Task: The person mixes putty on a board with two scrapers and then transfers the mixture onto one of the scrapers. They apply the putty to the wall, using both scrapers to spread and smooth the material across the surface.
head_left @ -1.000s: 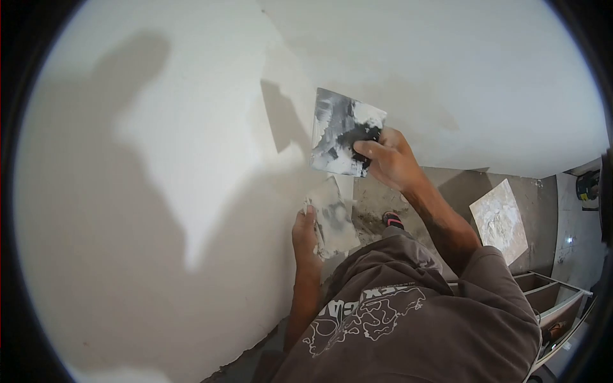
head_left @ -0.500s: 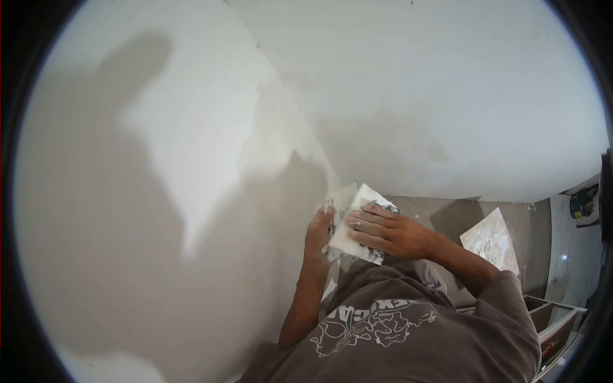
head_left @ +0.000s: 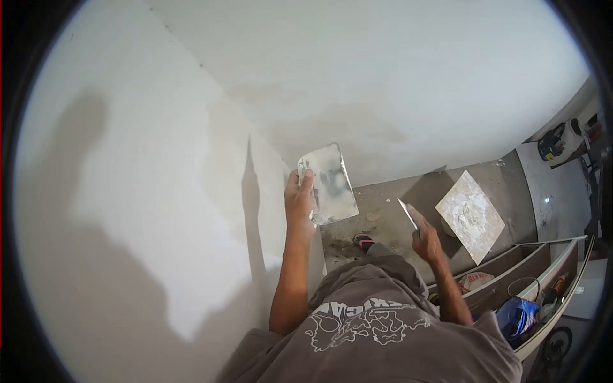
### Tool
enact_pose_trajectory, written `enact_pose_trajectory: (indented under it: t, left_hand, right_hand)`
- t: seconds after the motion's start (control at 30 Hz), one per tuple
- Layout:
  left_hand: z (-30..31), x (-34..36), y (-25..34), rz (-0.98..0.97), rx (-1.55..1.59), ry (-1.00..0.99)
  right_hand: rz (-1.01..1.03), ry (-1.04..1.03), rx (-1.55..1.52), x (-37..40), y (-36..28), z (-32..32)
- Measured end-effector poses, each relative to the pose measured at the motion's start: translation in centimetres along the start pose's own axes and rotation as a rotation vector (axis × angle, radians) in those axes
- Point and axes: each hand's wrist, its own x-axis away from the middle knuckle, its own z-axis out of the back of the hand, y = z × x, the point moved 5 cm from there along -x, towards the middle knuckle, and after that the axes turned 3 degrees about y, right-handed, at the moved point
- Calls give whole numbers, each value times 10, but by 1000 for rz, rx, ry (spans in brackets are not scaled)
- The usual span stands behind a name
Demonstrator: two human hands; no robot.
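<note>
My left hand (head_left: 299, 205) grips a flat rectangular putty spreader (head_left: 336, 183) by its left edge, thumb on the face. Grey-white putty smears cover that face, which is held up close to the wall corner. Lower and to the right, my right hand (head_left: 426, 242) is closed on a second putty spreader (head_left: 407, 214), seen almost edge-on as a thin white blade. The two spreaders are apart. Right of that hand, a square tile (head_left: 452, 207) bears a heap of whitish putty (head_left: 476, 217); what supports the tile is mostly hidden.
White walls (head_left: 396, 76) meet at a corner ahead, with damp-looking patches near it. A shelf unit (head_left: 539, 271) holding bags, one blue (head_left: 517, 317), stands at lower right. A sandalled foot (head_left: 363, 240) rests on the dusty floor (head_left: 389, 185). A bucket (head_left: 550, 147) stands far right.
My hands have separated: the right one moved down and right with its spreader, while the left one moved slightly up and left with the other. The view has turned, showing more floor and shelf.
</note>
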Motion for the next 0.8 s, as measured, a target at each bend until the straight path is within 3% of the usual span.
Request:
enact_pose_trajectory:
  t: [0.33, 0.43, 0.8]
  left_hand:
    - [18, 22, -108, 174, -238, 13]
    - [24, 30, -136, 189, -191, -7]
    - [14, 54, -151, 220, -286, -63]
  right_hand:
    - [-479, 182, 40, 173, -4, 11]
    - [-468, 239, 27, 197, 10, 19]
    - [-418, 247, 3, 186, -10, 33]
